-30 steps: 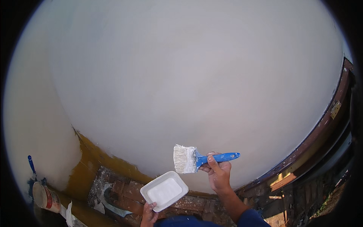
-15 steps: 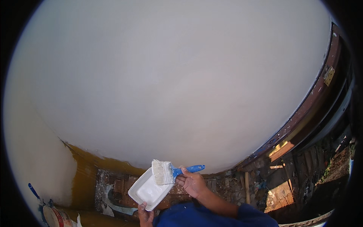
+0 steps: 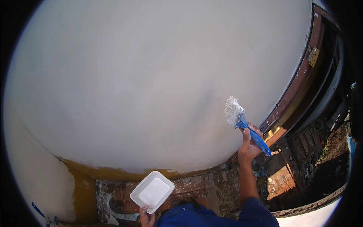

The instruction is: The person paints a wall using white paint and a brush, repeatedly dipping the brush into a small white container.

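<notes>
Raised at the right, my right hand (image 3: 249,145) grips a wide paintbrush (image 3: 254,135) with a blue handle. Its pale bristles are coated in white paint and tilt up to the left, in front of the white wall (image 3: 162,83); I cannot tell whether they touch it. Low in the middle, my left hand (image 3: 146,217) pinches the near edge of a white plastic tub (image 3: 143,187). White paint covers the bottom of the tub.
A brown door frame (image 3: 293,92) with a metal hinge (image 3: 313,56) curves along the right. Yellow-brown paint (image 3: 83,193) shows low on the wall. Debris and wood pieces litter the floor (image 3: 223,189). A second blue-handled tool (image 3: 37,209) stands at the lower left.
My right hand has lifted the paintbrush away from over the tub, up and to the right. The tub stays in my left hand, and the view has shifted slightly.
</notes>
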Tool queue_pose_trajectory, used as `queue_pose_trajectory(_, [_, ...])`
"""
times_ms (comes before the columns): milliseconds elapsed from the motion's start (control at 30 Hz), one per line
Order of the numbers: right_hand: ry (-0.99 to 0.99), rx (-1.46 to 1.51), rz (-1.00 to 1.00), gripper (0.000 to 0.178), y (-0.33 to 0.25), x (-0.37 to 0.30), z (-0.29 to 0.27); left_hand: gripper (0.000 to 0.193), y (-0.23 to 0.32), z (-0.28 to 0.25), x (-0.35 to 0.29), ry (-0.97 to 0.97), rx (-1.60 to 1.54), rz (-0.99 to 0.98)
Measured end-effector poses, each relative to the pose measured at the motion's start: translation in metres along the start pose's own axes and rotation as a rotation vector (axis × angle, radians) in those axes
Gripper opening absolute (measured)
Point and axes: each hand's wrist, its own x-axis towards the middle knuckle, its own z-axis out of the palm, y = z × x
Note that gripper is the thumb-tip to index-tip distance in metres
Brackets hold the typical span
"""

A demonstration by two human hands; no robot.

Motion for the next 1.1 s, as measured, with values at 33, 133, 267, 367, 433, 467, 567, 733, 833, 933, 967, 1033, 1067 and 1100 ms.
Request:
queue_pose_trajectory(33, [0.038,0.092,0.085,0.02,-0.002,0.001,0.001,0.051,-0.001,0.0,-0.002,0.03,-0.01,-0.005])
queue_pose_trajectory(133, [0.133,0.346,0.315,0.02,-0.018,0.015,0.015,0.048,-0.002,-0.001,-0.004,0.008,-0.056,0.046])
queue_pose_trajectory(267, [0.005,0.655,0.49,0.02,-0.047,0.046,0.02,0.036,-0.019,-0.03,-0.001,-0.093,-0.079,0.151])
queue_pose_trajectory(367, [-0.032,0.858,0.614,0.022,-0.077,0.046,0.03,0.026,-0.025,-0.037,-0.02,-0.062,-0.087,0.22])
queue_pose_trajectory(433, [-0.037,0.944,0.723,0.024,-0.1,0.051,0.035,0.026,-0.033,-0.01,-0.033,-0.05,-0.095,0.273])
queue_pose_trajectory(467, [-0.032,0.996,0.784,0.024,-0.107,0.053,0.036,0.026,-0.036,-0.002,-0.035,-0.063,-0.114,0.292])
queue_pose_trajectory(567, [-0.144,1.086,0.849,0.024,-0.12,0.064,0.034,0.027,-0.059,0.013,-0.045,-0.059,-0.153,0.352])
queue_pose_trajectory(733, [-0.382,1.128,0.673,0.023,-0.137,0.073,0.024,0.03,-0.082,0.01,-0.08,-0.022,-0.19,0.519])
queue_pose_trajectory(833, [-0.472,1.09,0.495,0.022,-0.143,0.072,0.039,0.031,-0.096,-0.012,-0.092,-0.013,-0.256,0.61])
queue_pose_trajectory(933, [-0.49,0.937,0.106,0.019,-0.169,0.093,0.089,0.033,-0.078,-0.01,-0.098,-0.022,-0.276,0.642])
queue_pose_trajectory(967, [-0.493,0.857,-0.085,0.017,-0.181,0.106,0.11,0.033,-0.071,-0.014,-0.089,0.013,-0.276,0.633])
queue_pose_trajectory(1033, [-0.497,0.749,-0.366,0.016,-0.195,0.124,0.148,0.033,-0.056,-0.016,-0.094,0.119,-0.257,0.634])
queue_pose_trajectory(1067, [-0.479,0.674,-0.481,0.015,-0.204,0.137,0.159,0.034,-0.056,-0.024,-0.084,0.063,-0.279,0.636])
queue_pose_trajectory(1100, [-0.454,0.597,-0.593,0.014,-0.213,0.151,0.172,0.034,-0.057,-0.037,-0.072,0.006,-0.296,0.64])
